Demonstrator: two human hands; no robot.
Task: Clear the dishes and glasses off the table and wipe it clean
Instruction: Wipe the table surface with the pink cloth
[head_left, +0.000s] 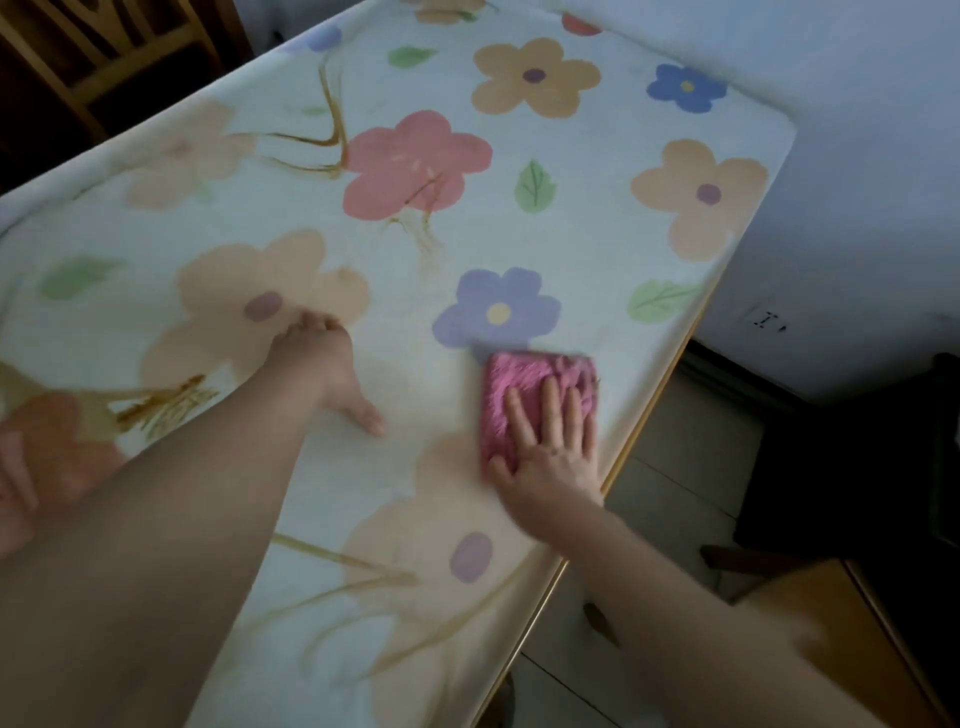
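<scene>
Wiping is judged to be the step in hand: no dishes or glasses are seen on the table (415, 260). A pink cloth (535, 376) is pressed flat under the straight fingers of the right hand (553, 447). The left hand (324, 364) is braced alongside, nothing held. Brown streaks (332, 140) beyond both hands are judged the next ground to be covered.

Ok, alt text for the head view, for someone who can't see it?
The right hand presses a pink cloth flat on a flowered tablecloth near its right edge, blurred as if wiping. The left hand rests on the tablecloth farther left.
</scene>
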